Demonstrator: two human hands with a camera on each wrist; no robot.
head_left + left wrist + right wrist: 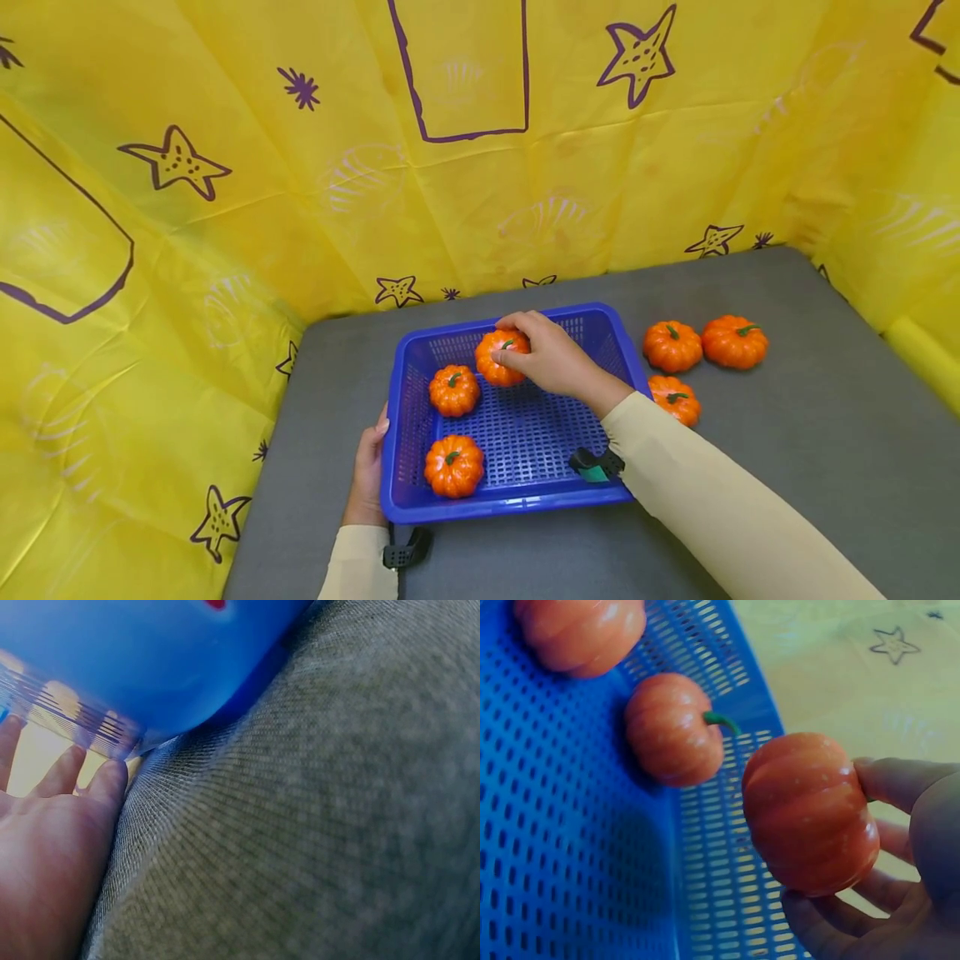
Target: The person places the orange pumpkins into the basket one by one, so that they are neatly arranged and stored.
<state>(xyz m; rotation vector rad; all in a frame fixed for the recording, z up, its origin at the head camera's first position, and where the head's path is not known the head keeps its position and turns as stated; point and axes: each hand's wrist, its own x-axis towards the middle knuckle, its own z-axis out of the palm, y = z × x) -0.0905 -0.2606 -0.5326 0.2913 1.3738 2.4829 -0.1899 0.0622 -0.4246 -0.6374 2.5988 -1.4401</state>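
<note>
1. From where I stand, the blue basket (517,504) sits on the grey counter (810,483) with two small pumpkins inside it: the rear pumpkin (453,393) beside its left wall, the front pumpkin (453,468) in its near left corner.

2. A third, the held pumpkin (810,814), is over the far part of the basket. The right grip (553,357) pinches it between thumb and fingers, and nobody has let go of it.

3. Three more lie outside, to the right of the basket: the near outer pumpkin (678,404) just beside its right wall, partly covered by the arm, then the middle outer pumpkin (672,347) and the far outer pumpkin (736,342) side by side further back. With two in, one in hand and three untouched outside, I'd judge the work about midway.

4. The left grip (367,475) steadies the basket's left wall from outside, fingers fairly straight and touching it; its close view is blurred, so how firmly it presses I can't tell.

5. The basket looks like moulded plastic: a smooth, rounded rim, slotted walls, a perforated floor.

6. The pumpkins are squat, glossy and deeply ribbed, with curved green stems, probably light artificial ones.

7. Beneath the basket the counter shows a woven grain; behind it hangs creased yellow cloth (465,208) printed with purple starfish.
</note>
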